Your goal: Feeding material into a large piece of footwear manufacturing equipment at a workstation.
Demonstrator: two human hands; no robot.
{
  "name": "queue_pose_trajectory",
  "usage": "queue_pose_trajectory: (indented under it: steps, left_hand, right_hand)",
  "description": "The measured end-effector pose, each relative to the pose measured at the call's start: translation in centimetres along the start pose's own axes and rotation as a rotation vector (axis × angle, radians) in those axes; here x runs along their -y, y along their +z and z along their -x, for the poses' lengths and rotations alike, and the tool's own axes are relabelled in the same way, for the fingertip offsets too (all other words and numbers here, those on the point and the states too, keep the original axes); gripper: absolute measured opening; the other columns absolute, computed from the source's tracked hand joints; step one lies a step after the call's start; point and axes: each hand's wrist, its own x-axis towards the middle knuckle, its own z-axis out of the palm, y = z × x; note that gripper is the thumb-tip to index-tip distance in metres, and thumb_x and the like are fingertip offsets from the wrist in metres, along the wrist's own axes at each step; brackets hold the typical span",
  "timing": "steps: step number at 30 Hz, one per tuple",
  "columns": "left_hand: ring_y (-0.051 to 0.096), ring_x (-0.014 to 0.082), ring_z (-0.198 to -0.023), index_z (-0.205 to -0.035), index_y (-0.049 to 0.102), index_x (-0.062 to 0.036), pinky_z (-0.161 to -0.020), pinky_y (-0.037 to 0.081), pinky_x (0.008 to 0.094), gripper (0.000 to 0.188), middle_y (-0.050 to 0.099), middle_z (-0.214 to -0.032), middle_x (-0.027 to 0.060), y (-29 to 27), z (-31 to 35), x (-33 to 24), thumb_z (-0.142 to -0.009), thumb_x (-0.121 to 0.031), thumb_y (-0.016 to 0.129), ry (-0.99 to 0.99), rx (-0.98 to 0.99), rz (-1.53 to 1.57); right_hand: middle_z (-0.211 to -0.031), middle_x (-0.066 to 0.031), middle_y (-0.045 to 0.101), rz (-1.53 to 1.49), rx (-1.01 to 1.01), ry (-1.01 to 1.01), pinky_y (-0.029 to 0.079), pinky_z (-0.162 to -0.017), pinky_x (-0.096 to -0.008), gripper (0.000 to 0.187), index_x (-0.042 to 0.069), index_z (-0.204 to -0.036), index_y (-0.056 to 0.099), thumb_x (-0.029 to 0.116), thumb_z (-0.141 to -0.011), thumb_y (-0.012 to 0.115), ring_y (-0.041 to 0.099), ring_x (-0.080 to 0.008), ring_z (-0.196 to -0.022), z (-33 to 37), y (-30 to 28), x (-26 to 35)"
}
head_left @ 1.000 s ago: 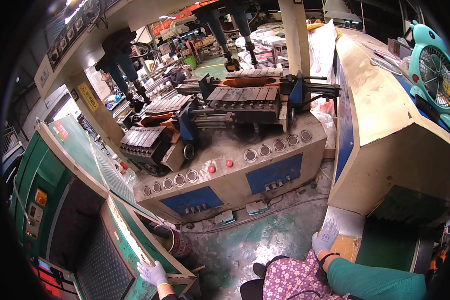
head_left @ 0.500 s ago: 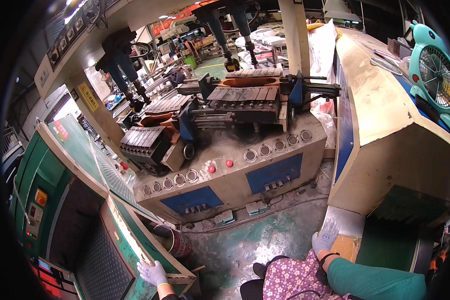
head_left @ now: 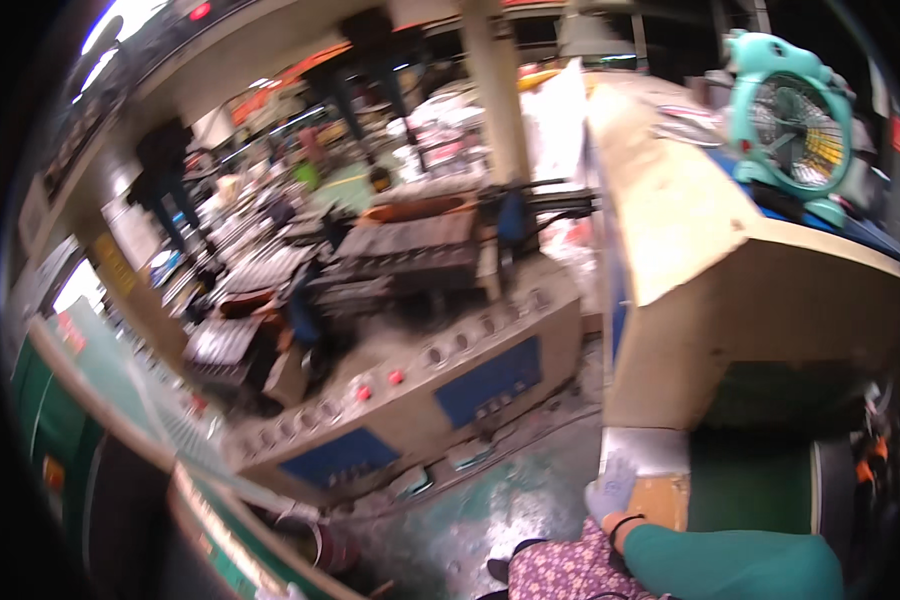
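Note:
My right hand [head_left: 610, 490], in a pale grey glove, lies with its fingers stretched out against the edge of a metal plate [head_left: 650, 450] and a brown board [head_left: 662, 500]. Beside these runs a dark green conveyor belt [head_left: 750, 485] under a beige machine hood [head_left: 760, 300]. Of my left hand [head_left: 282, 592] only a blurred sliver of glove shows at the lower edge, near the frame of the green machine [head_left: 232, 545]. Its fingers are cut off from view. Nothing is visible in the right hand.
Ahead stands a beige press machine [head_left: 450, 400] with clamps, red buttons [head_left: 396, 377] and blue panels. A teal fan [head_left: 792, 125] sits on the hood at the right. A bucket [head_left: 335, 548] stands on the floor by the green machine. Pedals [head_left: 470, 457] lie below the press.
My view has swung to the right, so the press and green machine shift left and blur. The left hand has slid to the lower edge; the right stays by the metal plate.

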Motion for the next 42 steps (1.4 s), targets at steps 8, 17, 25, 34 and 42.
queue_pose_trajectory:
  steps: [8,17,25,34,42]
  left_hand:
    - [0.06,0.0431,-0.116,-0.136,0.056,0.0031,-0.098,0.052,0.0511,0.073,0.062,-0.127,0.0268,0.9,0.2,1.3,-0.085,-0.046,0.074,0.149,-0.187,-0.079]
    - [0.062,0.0435,-0.113,-0.133,0.058,0.0019,-0.098,0.051,0.0529,0.069,0.062,-0.127,0.0251,-0.2,0.7,0.4,-0.085,-0.045,0.074,0.113,-0.178,-0.11]
    - [0.064,0.0422,-0.11,-0.131,0.059,0.0013,-0.094,0.053,0.0529,0.069,0.063,-0.125,0.0233,-0.2,0.5,0.6,-0.084,-0.047,0.074,0.113,-0.16,-0.085]
    - [0.065,0.0404,-0.105,-0.128,0.06,0.0005,-0.089,0.054,0.0521,0.071,0.064,-0.12,0.0223,1.0,0.2,1.1,-0.082,-0.05,0.076,0.162,-0.282,-0.178]
    - [0.065,0.0408,-0.105,-0.127,0.061,-0.0006,-0.089,0.053,0.0521,0.069,0.065,-0.118,0.0236,-0.1,0.6,0.7,-0.08,-0.048,0.076,0.092,-0.204,-0.073]
  right_hand:
    - [-0.165,-0.016,0.027,0.094,0.028,0.002,0.012,-0.125,-0.0548,0.081,0.002,-0.156,0.036,0.039,-0.086,0.055,0.021,-0.0346,-0.153,0.0,0.0,-0.1]
    - [-0.165,-0.0179,0.026,0.079,0.02,-0.01,0.009,-0.125,-0.0547,0.082,0.001,-0.156,0.034,0.038,-0.086,0.056,0.02,-0.0365,-0.154,-0.2,-0.3,0.2]
    - [-0.165,-0.016,0.027,0.098,0.032,-0.001,0.011,-0.125,-0.0539,0.081,0.003,-0.156,0.035,0.04,-0.086,0.055,0.02,-0.0344,-0.154,-0.1,0.3,-0.2]
    - [-0.166,-0.0159,0.026,0.078,0.063,0.008,0.01,-0.125,-0.0541,0.081,0.003,-0.156,0.035,0.039,-0.086,0.056,0.018,-0.0346,-0.155,-0.3,-0.2,0.1]
    - [-0.165,-0.017,0.025,0.064,0.023,-0.016,0.009,-0.125,-0.0547,0.082,0.001,-0.156,0.034,0.037,-0.086,0.056,0.017,-0.0356,-0.155,-0.1,0.9,-0.4]
